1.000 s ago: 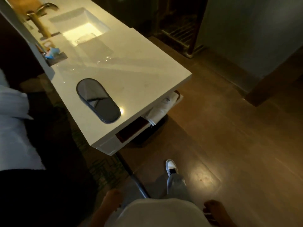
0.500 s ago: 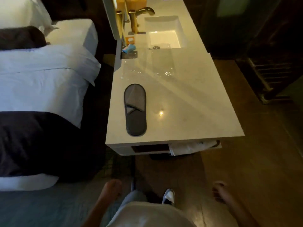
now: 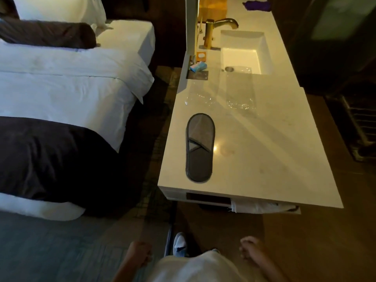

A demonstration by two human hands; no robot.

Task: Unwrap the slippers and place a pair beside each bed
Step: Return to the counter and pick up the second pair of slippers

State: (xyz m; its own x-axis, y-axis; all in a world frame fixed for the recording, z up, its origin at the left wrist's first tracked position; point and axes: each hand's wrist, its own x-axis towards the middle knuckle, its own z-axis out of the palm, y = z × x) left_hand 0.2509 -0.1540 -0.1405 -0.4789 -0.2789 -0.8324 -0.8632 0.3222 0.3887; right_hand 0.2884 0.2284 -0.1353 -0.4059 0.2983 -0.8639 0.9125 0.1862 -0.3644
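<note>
A flat grey pair of slippers [image 3: 200,147] lies on the cream counter [image 3: 264,159], near its front left edge, toe toward me. Beyond the slippers, crumpled clear plastic wrap [image 3: 240,98] is spread on the counter in front of the sink. A bed [image 3: 61,94] with white linen and a dark runner stands left of the counter, across a narrow gap. My left hand [image 3: 140,254] and my right hand [image 3: 251,250] hang low at my sides with fingers curled, holding nothing, well short of the counter.
A gold faucet [image 3: 215,27] and white sink [image 3: 244,51] sit at the counter's far end, with small toiletry packets [image 3: 198,66] beside them. A shelf under the counter holds a white bag [image 3: 258,206]. My white shoe [image 3: 179,244] is on the floor.
My view has swung left and closer, bringing the bed into sight and squaring up to the counter. Both hands stayed low and unladen. The slippers have not moved.
</note>
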